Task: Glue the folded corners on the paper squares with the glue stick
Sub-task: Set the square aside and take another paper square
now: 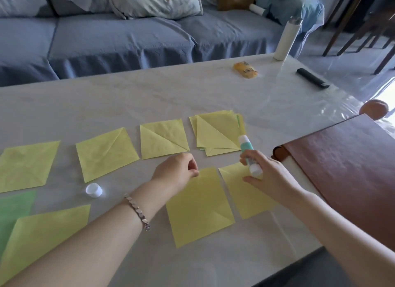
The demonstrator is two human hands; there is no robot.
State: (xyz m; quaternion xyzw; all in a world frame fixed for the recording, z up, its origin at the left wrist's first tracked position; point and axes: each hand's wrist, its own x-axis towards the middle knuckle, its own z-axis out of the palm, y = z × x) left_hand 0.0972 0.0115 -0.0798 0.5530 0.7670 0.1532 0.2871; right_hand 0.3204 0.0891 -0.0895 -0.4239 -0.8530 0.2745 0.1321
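- Head view, lower centre: a thin pale-yellow paper square with a diagonal crease (198, 205) lies flat on the white, plastic-covered tabletop (149, 94).
- The left hand (177, 169) has its fingers curled, tips at that square's upper left corner. The blur hides whether they nip the corner or only touch it.
- Centre right: the right hand (269, 175) is closed around a white-and-teal glue stick (249, 152), with fingers and thumb on the lower barrel. The stick's far end tilts up over a stack of folded yellow squares (218, 132).
- A second yellow square (245, 194) lies partly under that hand, just beside the first.
- Middle band: three more single yellow squares, (163, 141), (106, 154) and (25, 164), run toward the left edge of the frame.
- The glue stick's small white cap (94, 190) sits alone in the lower left.
- Handling, as a judgement: the paper looks very light and limp and would likely slide on the glossy cover. It is best pinned flat with fingertips close to the folded corner, not lifted by an edge.
- The stick is rigid and light, so a mid-barrel grip suits it. Light strokes should avoid wrinkling or tearing the flap.
- Right edge: a brown leather-look folder (342, 169) lies on the table.
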